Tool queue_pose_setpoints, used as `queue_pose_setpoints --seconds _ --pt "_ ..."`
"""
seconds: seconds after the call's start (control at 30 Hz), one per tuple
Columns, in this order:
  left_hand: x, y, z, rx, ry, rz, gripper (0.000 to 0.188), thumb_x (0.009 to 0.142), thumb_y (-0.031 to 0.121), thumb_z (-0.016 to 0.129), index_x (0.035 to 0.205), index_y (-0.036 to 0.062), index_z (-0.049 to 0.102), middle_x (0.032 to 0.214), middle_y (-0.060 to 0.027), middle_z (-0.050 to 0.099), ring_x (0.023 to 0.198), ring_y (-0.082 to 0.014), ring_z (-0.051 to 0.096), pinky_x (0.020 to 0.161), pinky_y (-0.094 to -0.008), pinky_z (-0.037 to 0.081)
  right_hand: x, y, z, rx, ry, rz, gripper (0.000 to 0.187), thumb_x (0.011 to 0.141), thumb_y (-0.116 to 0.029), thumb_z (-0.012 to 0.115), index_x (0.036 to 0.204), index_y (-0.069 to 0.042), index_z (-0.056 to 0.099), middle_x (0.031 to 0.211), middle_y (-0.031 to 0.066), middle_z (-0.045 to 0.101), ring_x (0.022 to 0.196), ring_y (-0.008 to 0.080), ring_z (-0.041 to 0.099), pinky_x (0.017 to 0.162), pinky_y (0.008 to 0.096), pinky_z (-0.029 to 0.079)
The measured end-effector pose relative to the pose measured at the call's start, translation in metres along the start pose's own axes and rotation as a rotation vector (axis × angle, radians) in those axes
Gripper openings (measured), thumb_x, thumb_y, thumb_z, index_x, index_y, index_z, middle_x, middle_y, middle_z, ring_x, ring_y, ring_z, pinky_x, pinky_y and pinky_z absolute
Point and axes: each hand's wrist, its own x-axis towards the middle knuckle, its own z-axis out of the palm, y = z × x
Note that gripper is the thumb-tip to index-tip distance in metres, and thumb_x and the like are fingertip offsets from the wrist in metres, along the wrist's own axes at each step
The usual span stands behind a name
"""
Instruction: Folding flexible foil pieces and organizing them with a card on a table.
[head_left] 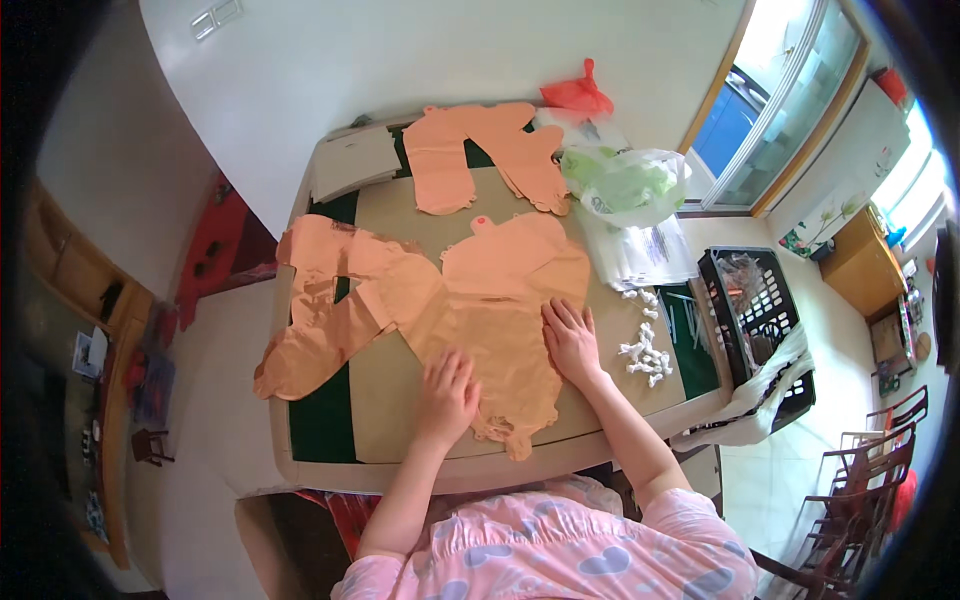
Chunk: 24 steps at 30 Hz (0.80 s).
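Our right hand (573, 347) lies on the right side of a copper-coloured foil piece (500, 320), and its grip is laid out flat, with the fingers stretched and close to each other, pinching nothing that we can see. Our left hand (452, 395) is at the lower left edge of the same piece; it is blurred and the fingers bend a little, so we cannot tell if this grip pinches the foil or only touches it. The foil piece lies flat in the middle of the surface (450, 474), with its narrow end toward us. We judge that it is very light, thin and slippery, soft enough to fold and easy to crease, so it is better to take it by the outer seam or by the small tab at the near end, and not to pull hard. To the left spreads more shiny foil (322, 362); we cannot tell whether it is joined. Farther away lies another copper foil shape (442, 172), beside a white-and-green plastic bag (625, 190). On the right we see small white bundles (650, 358), and beyond them a black crate (775, 290).
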Motion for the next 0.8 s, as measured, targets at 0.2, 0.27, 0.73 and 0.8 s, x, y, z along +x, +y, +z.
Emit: queue_pose_setpoints --seconds 0.2,0.27,0.73,0.8 --pt "0.034 0.016 0.032 0.092 -0.080 0.210 0.051 0.086 0.035 0.063 0.131 0.0121 0.054 0.141 -0.0170 0.043 0.134 -0.0316 0.037 0.107 -0.0559 0.028 0.002 -0.002 0.002 0.008 0.010 0.008 0.038 0.092 -0.020 0.054 0.128 -0.009 0.053 0.134 0.0107 0.052 0.129 0.0281 0.044 0.108 0.0560 0.028" --pt "0.034 0.013 0.037 0.136 -0.140 0.209 0.053 0.087 0.039 0.061 0.133 0.0145 0.052 0.143 -0.0151 0.041 0.136 -0.0307 0.034 0.108 -0.0563 0.028 0.001 -0.002 0.002 0.013 0.000 0.009 0.038 0.092 -0.019 0.054 0.128 -0.009 0.054 0.134 0.0107 0.052 0.129 0.0280 0.044 0.108 0.0562 0.028" --pt "0.036 0.014 0.034 0.083 -0.194 0.191 0.051 0.088 0.039 0.061 0.133 0.0152 0.053 0.146 -0.0147 0.038 0.138 -0.0306 0.031 0.109 -0.0571 0.026 0.001 0.001 0.001 0.020 0.024 0.018 0.037 0.091 -0.019 0.057 0.127 -0.011 0.056 0.134 0.0096 0.053 0.128 0.0276 0.046 0.107 0.0562 0.029" --pt "0.039 0.014 0.034 0.058 -0.178 0.176 0.051 0.088 0.039 0.061 0.132 0.0146 0.053 0.146 -0.0155 0.038 0.138 -0.0311 0.031 0.109 -0.0572 0.025 0.000 0.000 0.000 0.030 0.026 0.019 0.037 0.091 -0.019 0.057 0.127 -0.011 0.057 0.134 0.0097 0.053 0.128 0.0278 0.046 0.107 0.0562 0.029"
